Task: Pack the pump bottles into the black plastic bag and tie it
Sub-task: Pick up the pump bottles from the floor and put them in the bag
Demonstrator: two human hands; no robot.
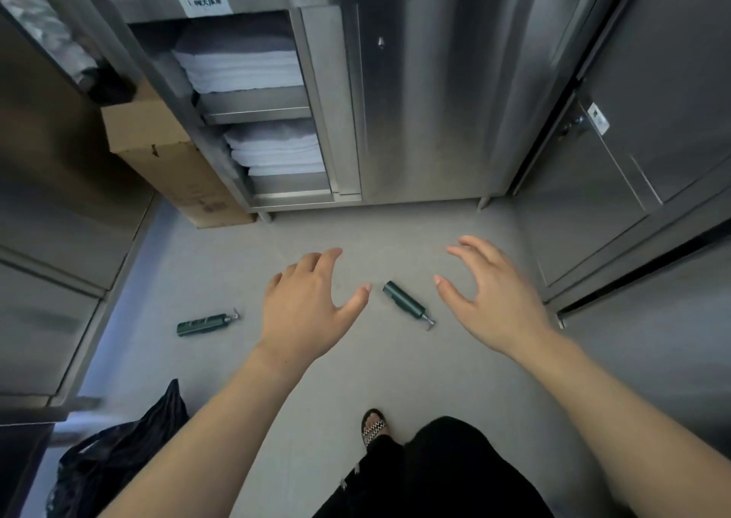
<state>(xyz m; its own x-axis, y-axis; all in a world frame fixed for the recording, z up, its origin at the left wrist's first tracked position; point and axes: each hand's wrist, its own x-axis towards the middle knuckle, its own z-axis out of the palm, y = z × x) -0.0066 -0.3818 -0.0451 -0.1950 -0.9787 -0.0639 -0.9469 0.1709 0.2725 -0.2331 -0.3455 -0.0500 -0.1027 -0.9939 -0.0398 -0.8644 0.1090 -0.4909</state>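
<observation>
Two dark green pump bottles lie on their sides on the grey floor. One pump bottle [407, 304] lies between my hands, its pump head pointing toward me and to the right. The other pump bottle [207, 323] lies farther left. My left hand [308, 304] and my right hand [490, 300] are stretched out above the floor, fingers spread and relaxed, holding nothing. A crumpled black plastic bag [118, 450] sits on the floor at the lower left, beside my left forearm.
A steel cabinet [427, 94] stands ahead, its open left side holding stacks of folded white linen [245, 66]. A cardboard box [166, 157] leans at its left. Steel doors [617, 169] line the right, metal units the left. My sandalled foot [374, 426] is below.
</observation>
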